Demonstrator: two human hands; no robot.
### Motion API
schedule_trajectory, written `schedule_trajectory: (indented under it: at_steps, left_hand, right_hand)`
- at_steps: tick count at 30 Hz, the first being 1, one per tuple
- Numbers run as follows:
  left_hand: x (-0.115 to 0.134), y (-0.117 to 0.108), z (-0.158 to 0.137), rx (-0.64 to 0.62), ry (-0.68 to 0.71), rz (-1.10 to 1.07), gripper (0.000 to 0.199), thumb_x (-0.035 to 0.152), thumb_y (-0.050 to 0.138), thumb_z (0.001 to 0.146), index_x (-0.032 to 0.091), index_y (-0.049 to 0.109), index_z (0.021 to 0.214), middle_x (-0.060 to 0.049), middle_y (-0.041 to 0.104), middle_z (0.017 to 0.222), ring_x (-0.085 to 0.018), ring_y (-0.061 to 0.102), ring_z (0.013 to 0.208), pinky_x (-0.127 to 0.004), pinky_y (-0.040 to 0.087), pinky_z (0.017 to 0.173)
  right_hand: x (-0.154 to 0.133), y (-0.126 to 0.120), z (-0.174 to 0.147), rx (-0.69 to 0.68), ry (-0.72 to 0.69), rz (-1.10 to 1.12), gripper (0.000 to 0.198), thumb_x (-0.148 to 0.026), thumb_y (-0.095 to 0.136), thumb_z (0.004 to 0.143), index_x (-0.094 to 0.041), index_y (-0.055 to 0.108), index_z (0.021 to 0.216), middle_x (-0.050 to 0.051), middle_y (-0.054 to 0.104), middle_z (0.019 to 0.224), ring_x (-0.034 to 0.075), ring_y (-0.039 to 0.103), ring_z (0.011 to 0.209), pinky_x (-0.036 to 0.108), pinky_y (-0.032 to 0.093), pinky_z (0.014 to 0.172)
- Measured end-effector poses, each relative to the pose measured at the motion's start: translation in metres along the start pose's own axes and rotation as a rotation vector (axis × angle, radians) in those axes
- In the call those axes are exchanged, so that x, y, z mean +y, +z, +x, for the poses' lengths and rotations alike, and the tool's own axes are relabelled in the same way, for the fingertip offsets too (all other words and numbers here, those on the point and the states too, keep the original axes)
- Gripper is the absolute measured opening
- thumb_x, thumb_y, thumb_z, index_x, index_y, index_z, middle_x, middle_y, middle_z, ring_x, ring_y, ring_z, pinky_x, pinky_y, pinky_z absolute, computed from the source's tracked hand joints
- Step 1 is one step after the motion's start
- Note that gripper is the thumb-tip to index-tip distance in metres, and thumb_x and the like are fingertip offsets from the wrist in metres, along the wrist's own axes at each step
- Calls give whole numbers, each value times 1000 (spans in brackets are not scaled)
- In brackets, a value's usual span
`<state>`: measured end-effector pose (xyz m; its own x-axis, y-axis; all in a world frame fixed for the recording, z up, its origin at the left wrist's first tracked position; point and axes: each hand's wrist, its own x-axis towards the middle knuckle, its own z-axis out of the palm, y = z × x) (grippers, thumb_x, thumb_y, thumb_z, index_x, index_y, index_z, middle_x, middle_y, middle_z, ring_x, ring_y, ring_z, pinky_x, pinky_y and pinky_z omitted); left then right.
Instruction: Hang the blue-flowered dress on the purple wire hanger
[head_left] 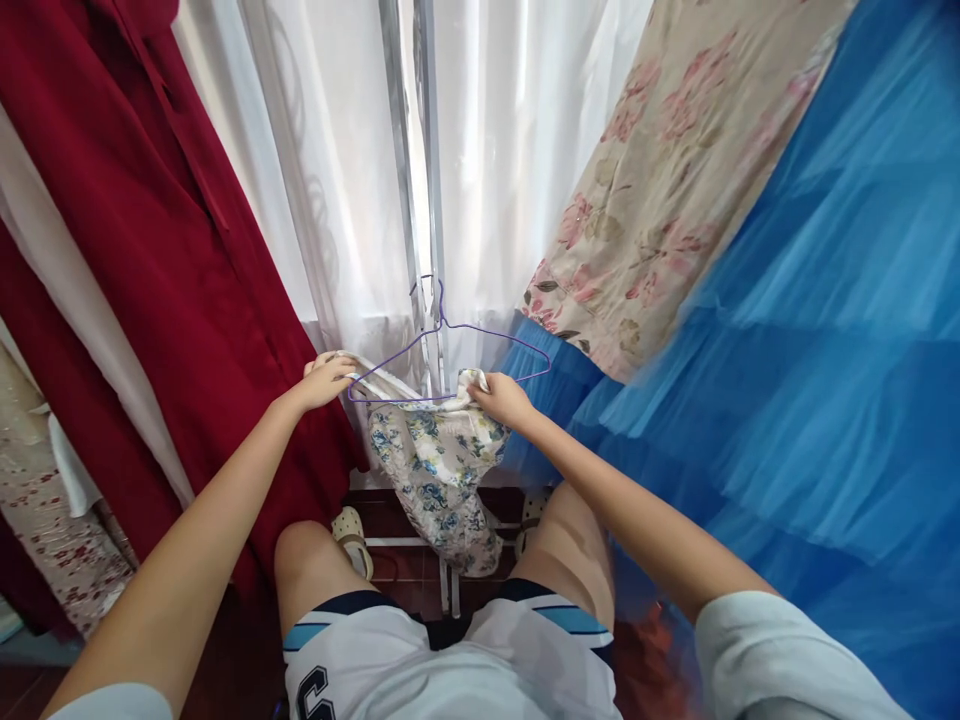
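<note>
A purple wire hanger [480,328] is held up in front of me, its hook near a metal pole. Over its lower bar hangs a white garment with blue and yellow flowers [439,470], its loose end drooping between my knees. My left hand [330,380] is closed on the garment's pale upper edge by the hanger's left corner. At the right, my right hand [501,398] pinches a bunched part of the same edge, just under the bar. What keeps the hanger up is hard to make out.
A dark red dress [172,230] hangs on the left. To the right are a beige floral garment [645,200] and a layered blue tulle skirt [795,380]. Behind the hanger stand a metal pole [427,150] and a white curtain [517,150]. White rack bars run near my feet.
</note>
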<state>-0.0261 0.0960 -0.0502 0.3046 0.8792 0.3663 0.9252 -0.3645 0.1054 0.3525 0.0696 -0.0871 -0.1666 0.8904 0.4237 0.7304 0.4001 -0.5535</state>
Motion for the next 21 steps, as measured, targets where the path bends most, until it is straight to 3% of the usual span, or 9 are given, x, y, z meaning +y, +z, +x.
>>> schedule_trajectory:
  at_steps: [3, 5, 11, 14, 17, 21]
  left_hand:
    - [16, -17, 0, 16, 76, 29, 36, 38, 44, 90, 32, 75, 106, 5, 42, 153, -33, 20, 145, -52, 12, 116]
    - [16, -23, -6, 8, 85, 67, 35, 38, 44, 90, 31, 76, 103, 6, 43, 153, -34, 18, 145, -53, 11, 115]
    - [-20, -18, -46, -116, 41, 162, 32, 44, 48, 89, 35, 76, 101, 5, 44, 152, -37, 17, 147, -58, 12, 113]
    - [-29, -22, -64, -91, 44, 158, 35, 46, 44, 92, 37, 73, 109, 6, 36, 156, -37, 12, 149, -61, 12, 113]
    - [-16, -33, -68, -45, 63, 122, 36, 45, 41, 94, 35, 71, 111, 3, 29, 160, -38, 8, 149, -64, 12, 113]
    - [30, -43, -42, 13, 98, -11, 35, 45, 42, 93, 28, 71, 103, 2, 23, 162, -40, 9, 148, -66, 11, 113]
  right_hand:
    - [-3, -4, -6, 29, -11, -134, 21, -33, 54, 87, -17, 62, 77, 11, 70, 83, 22, 61, 76, 26, 32, 62]
    - [-2, -3, -8, 6, -37, -159, 21, -34, 52, 90, -18, 63, 83, 12, 71, 89, 23, 63, 82, 26, 35, 65]
    - [8, 23, -17, 0, -76, 27, 23, -38, 52, 92, -18, 62, 93, 10, 73, 95, 22, 64, 84, 27, 42, 73]
    - [6, 38, -18, 5, -79, 82, 26, -40, 49, 94, -18, 62, 89, 7, 72, 89, 21, 62, 80, 26, 41, 70]
    - [1, 43, -18, -2, -65, 102, 30, -43, 49, 93, -18, 62, 83, 7, 70, 83, 20, 59, 75, 26, 38, 66]
    - [-5, 40, -21, -33, -81, 119, 30, -41, 51, 92, -16, 61, 78, 6, 67, 78, 18, 54, 72, 25, 35, 64]
